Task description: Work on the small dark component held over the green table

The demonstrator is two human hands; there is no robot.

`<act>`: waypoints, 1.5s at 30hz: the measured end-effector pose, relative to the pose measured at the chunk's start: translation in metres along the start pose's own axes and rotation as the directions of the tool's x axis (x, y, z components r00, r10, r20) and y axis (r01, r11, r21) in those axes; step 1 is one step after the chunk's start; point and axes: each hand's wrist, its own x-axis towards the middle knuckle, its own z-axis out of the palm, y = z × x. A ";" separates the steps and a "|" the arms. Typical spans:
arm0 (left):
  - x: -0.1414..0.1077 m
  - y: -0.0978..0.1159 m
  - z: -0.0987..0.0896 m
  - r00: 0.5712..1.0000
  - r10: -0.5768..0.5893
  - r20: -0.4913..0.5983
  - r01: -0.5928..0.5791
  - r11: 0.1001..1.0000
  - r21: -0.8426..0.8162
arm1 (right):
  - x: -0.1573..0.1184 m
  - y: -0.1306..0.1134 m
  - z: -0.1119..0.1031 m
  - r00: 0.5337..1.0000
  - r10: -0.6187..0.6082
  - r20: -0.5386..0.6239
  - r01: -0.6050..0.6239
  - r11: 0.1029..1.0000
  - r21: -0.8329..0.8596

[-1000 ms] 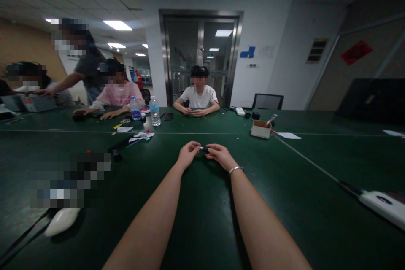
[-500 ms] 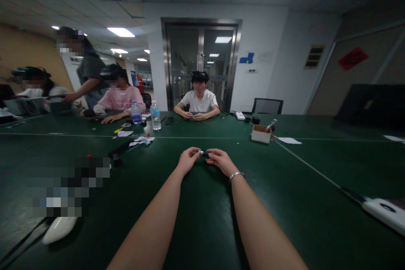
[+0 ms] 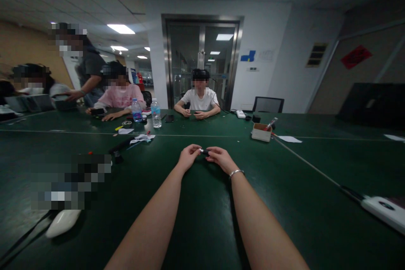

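A small black cylinder with a silver end [image 3: 205,152] is held level between my two hands, just above the green table [image 3: 202,202]. My left hand [image 3: 190,156] pinches its silver end between thumb and fingers. At the black end, the fingertips of my right hand [image 3: 220,158] are closed round it, and a silver bracelet [image 3: 236,173] sits on that wrist. The object is too small for me to tell its exact kind, and my fingers cover both of its ends.
A small box [image 3: 261,132] with tools stands ahead to the right, near a white power strip [image 3: 384,211] and its cable. Two water bottles [image 3: 156,113] stand ahead left. Blurred-out items and a white object [image 3: 64,222] lie at left. A person [image 3: 200,97] sits opposite; others are at left.
My hands stay closed on the small cylinder in nearly the same place. The view has shifted slightly. The person opposite has moved their hands a little apart.
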 end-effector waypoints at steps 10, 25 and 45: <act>-0.001 -0.001 0.002 0.999 -0.032 -0.036 0.033 0.999 0.032 | 0.000 0.000 -0.001 1.000 -0.003 0.007 0.003 1.000 0.003; 0.001 -0.002 0.002 0.999 -0.036 -0.009 0.036 0.999 0.023 | 0.001 0.000 -0.001 1.000 0.005 -0.006 -0.005 1.000 0.008; 0.000 -0.004 0.001 0.998 -0.066 0.001 0.066 0.996 0.064 | 0.001 0.002 -0.001 1.000 -0.013 0.012 0.012 0.999 0.031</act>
